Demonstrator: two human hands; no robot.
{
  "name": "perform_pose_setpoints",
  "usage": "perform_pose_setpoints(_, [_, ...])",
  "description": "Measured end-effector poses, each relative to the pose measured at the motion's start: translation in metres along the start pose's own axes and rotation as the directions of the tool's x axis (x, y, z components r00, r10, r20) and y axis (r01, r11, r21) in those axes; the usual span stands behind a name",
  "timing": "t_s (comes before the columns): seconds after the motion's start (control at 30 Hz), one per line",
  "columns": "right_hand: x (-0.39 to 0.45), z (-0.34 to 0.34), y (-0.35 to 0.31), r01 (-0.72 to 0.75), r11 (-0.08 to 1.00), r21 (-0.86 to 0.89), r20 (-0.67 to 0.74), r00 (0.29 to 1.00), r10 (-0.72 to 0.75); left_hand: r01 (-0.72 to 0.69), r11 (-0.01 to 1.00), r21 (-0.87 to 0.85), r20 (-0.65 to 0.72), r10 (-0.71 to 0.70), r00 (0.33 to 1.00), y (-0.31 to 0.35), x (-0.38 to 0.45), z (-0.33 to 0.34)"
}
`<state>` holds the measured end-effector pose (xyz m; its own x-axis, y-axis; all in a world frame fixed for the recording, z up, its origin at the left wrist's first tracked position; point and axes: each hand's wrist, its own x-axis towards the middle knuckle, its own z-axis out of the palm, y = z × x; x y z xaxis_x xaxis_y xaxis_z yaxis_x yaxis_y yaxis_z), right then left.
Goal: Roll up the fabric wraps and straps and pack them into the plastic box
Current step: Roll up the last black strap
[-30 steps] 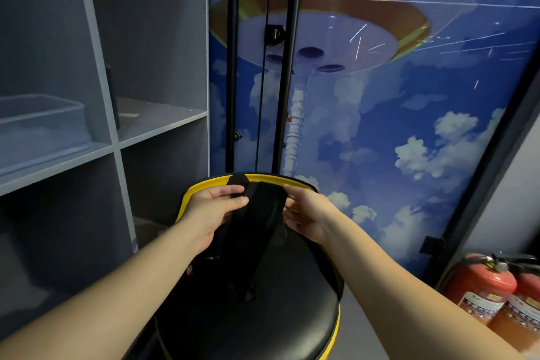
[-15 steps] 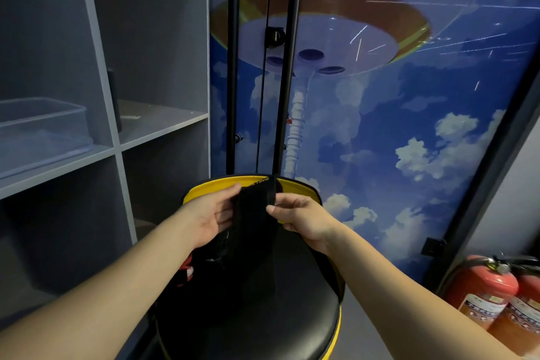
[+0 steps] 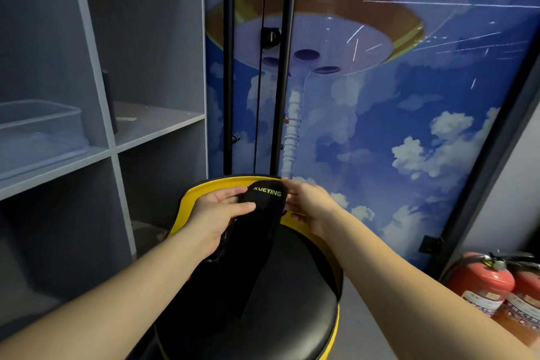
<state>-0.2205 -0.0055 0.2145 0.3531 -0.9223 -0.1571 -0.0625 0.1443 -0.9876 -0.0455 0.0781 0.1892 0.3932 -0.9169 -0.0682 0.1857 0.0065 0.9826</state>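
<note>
The left hand (image 3: 217,215) holds the black fabric wrap (image 3: 257,231) from its left side: the thumb lies across the front of the cloth and the fingers are curled behind it, so the wrap is pinched between them. The right hand (image 3: 306,204) meets the same wrap at its upper right edge, fingertips pinching the rim just beside the yellow "XUEYING" lettering printed near the top. Both forearms reach in from the bottom corners of the head view and come together over the wrap.

The wrap is held up between the two hands, its rounded top end raised and its length trailing down and toward the camera onto the black padded seat (image 3: 292,301) below. That seat is round with a yellow rim (image 3: 204,187), and the hands are above its far edge. More dark material lies bunched under the left hand on the seat, too dark to make out.

The clear plastic box (image 3: 41,128) sits on a shelf of the grey shelving unit (image 3: 96,82) at the left, well apart from the hands; whether anything lies in it I cannot tell. Behind the seat two black vertical poles (image 3: 229,67) rise in front of a blue wall mural (image 3: 380,126) of clouds and a round flying structure. At the lower right stand two red fire extinguishers (image 3: 482,283), side by side on the floor.
</note>
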Motion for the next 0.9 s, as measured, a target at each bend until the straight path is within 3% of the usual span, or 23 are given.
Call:
perform_pose_setpoints(0.1, [0.004, 0.001, -0.001, 0.024, 0.998, -0.059, -0.016, 1.000, -0.025, 0.013, 0.999, -0.036, 0.011, -0.013, 1.000, 0.004, -0.005, -0.001])
perform_pose_setpoints(0.23, [0.002, -0.002, 0.002, 0.139, 0.990, 0.022, 0.141, 0.980, -0.141, 0.182, 0.965, -0.190, 0.049, -0.176, 0.983, 0.014, -0.002, -0.009])
perform_pose_setpoints(0.37, [-0.006, -0.002, 0.007, 0.228, 0.973, -0.048, 0.223, 0.951, -0.212, 0.212, 0.959, -0.187, 0.069, -0.202, 0.977, 0.020, 0.000, -0.015])
perform_pose_setpoints(0.5, [-0.015, 0.003, 0.014, 0.289, 0.941, -0.176, 0.183, 0.949, -0.257, 0.092, 0.988, -0.127, 0.113, -0.078, 0.991, 0.027, -0.004, -0.008])
perform_pose_setpoints(0.73, [-0.020, 0.001, 0.018, 0.264, 0.953, -0.147, 0.123, 0.961, -0.247, -0.063, 0.998, 0.024, 0.045, 0.062, 0.997, 0.028, -0.007, -0.005])
perform_pose_setpoints(0.9, [-0.020, 0.002, 0.013, 0.336, 0.937, -0.097, 0.106, 0.940, -0.325, -0.122, 0.987, 0.101, 0.006, 0.122, 0.993, 0.022, -0.007, -0.004])
